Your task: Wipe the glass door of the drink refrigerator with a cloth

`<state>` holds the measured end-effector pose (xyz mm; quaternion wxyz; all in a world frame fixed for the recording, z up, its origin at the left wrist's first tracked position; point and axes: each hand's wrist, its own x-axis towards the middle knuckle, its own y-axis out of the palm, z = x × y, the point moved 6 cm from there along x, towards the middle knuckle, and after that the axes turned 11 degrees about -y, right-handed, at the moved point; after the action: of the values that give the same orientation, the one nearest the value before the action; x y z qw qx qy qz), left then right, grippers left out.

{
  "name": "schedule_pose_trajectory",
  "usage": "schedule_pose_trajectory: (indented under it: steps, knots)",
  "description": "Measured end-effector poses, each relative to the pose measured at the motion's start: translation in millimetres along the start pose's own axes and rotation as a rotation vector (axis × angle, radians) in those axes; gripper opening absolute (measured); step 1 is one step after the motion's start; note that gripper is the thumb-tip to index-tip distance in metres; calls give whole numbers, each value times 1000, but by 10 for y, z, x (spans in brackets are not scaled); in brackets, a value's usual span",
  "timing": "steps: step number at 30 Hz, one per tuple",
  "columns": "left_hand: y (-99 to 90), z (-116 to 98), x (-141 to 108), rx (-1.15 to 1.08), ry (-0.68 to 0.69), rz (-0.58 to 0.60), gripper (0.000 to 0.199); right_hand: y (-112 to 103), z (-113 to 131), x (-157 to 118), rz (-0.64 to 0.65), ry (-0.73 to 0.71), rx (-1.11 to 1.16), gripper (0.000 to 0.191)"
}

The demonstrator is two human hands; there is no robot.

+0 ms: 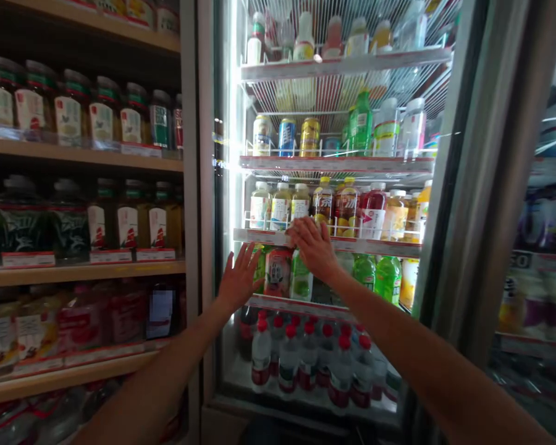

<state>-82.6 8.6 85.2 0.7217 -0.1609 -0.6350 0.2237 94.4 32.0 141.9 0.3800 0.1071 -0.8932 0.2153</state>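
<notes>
My left hand (pixel 238 278) is raised in front of the left side of a lit drinks fridge (pixel 331 162), fingers spread and holding nothing. Nearest to it are a green bottle (pixel 260 269) and a reddish bottle (pixel 278 272) on the lower shelf. My right hand (pixel 314 246) is at the middle shelf's front rail (pixel 375 247), its fingers bent and close together. A small pale patch shows at its fingertips; I cannot make out what it is. Behind this hand stand bottles with white caps (pixel 300 201) and yellow-capped dark tea bottles (pixel 323 201).
Red-capped bottles (pixel 308 352) fill the fridge floor. Cans (pixel 286 137) and a green bottle (pixel 362 123) stand higher up. Wooden shelves (pixel 83 272) of bottles are on the left, with a phone-like screen (pixel 161 312). A metal door frame (pixel 495 185) rises on the right.
</notes>
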Motion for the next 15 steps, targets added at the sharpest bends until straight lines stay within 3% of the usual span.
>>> schedule_pose_trajectory:
  steps: [2, 6, 9, 15]
  knots:
    - [-1, -4, -3, -2, -4, 11, 66, 27, 40, 31, 19, -5, 13, 47]
    - [-15, -11, -3, 5, 14, 21, 65, 118, 449, -255, 107, -281, 78, 46]
    - [-40, 17, 37, 17, 17, 16, 64, 101, 501, -303, 106, -390, 75, 42]
    - [-127, 0, 146, 36, 16, 40, 67, -55, -29, 112, 3, -33, 0, 42]
